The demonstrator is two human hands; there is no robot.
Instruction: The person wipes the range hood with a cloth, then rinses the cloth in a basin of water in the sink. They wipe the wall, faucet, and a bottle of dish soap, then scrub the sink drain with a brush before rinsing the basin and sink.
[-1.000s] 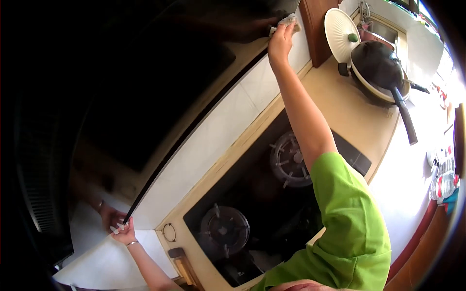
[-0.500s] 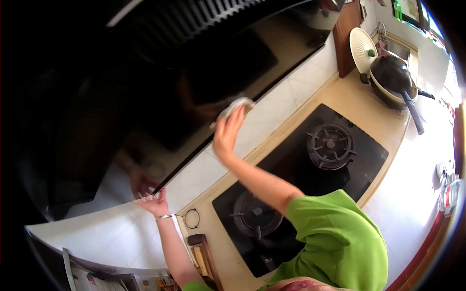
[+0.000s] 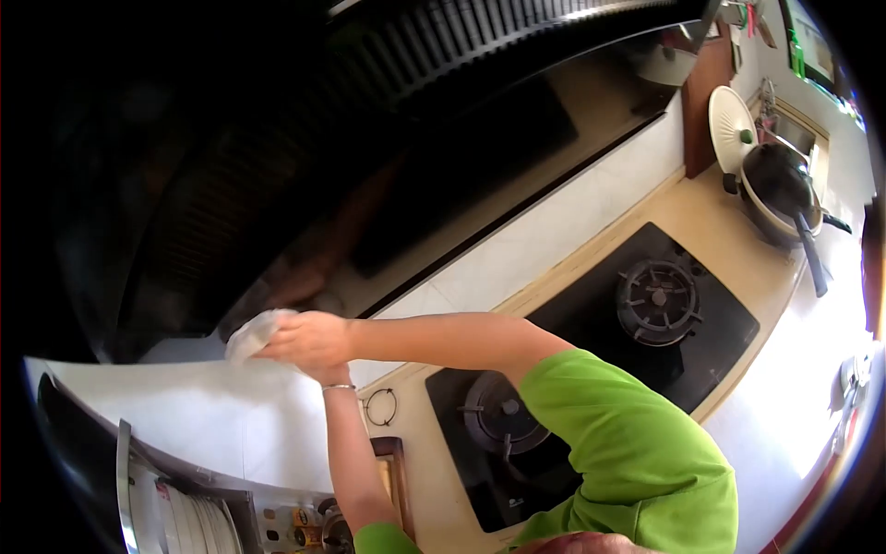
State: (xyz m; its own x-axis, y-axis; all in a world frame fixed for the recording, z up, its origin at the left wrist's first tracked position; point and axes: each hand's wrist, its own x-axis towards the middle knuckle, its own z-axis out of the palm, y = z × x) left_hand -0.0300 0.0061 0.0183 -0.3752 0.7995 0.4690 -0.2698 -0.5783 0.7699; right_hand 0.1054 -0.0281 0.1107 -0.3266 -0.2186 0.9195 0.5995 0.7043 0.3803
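My right hand (image 3: pixel 309 340) is closed on a whitish cloth (image 3: pixel 254 338), at the lower left corner of a glossy black range hood (image 3: pixel 461 198). Its forearm reaches across from the right, over the cooktop. My left hand (image 3: pixel 330 374), with a bracelet on the wrist, is raised right beneath and behind my right hand. Most of its fingers are hidden there, so whether it grips the hood's edge or the cloth does not show. The hood's dark panel mirrors the hands faintly.
Below lies a black gas cooktop (image 3: pixel 591 319) with two burners. A wok (image 3: pixel 780 180) and a cream lid (image 3: pixel 732 126) stand at the upper right. A wire ring (image 3: pixel 380 406) hangs by the tiled wall. At lower left is a rack of plates (image 3: pixel 198 522).
My right hand has swept left and down along the hood's lower edge with the cloth, up to my left hand, which it now covers. The view has shifted slightly.
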